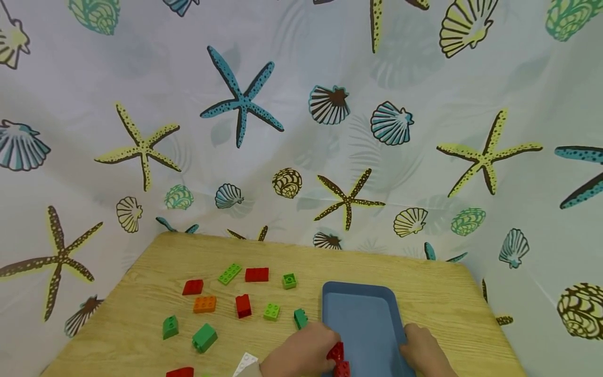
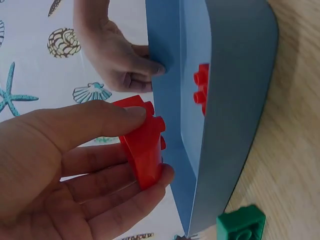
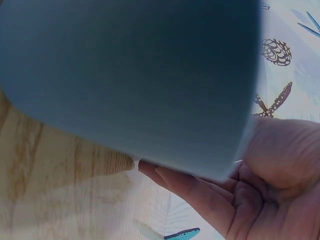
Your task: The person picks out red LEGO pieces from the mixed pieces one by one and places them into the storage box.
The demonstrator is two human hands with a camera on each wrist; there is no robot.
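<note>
One red block (image 1: 336, 350): left hand (image 1: 303, 346) pinches it, lower centre — likely for control
Tray (image 1: 360, 319): gripped by right hand (image 1: 423, 348), lower right — probably for steadiness

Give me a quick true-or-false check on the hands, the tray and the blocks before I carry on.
1. The left hand holds a red block. True.
2. The right hand is clear of the blue tray. False: it grips the tray's right wall.
3. A dark green block is on the table, outside the tray. True.
4. No block lies in the tray. False: a second red block is inside it.
5. In the head view, the orange block lies to the right of the tray. False: it lies well to the left.
6. In the head view, a white block shows left of the left hand. True.
</note>
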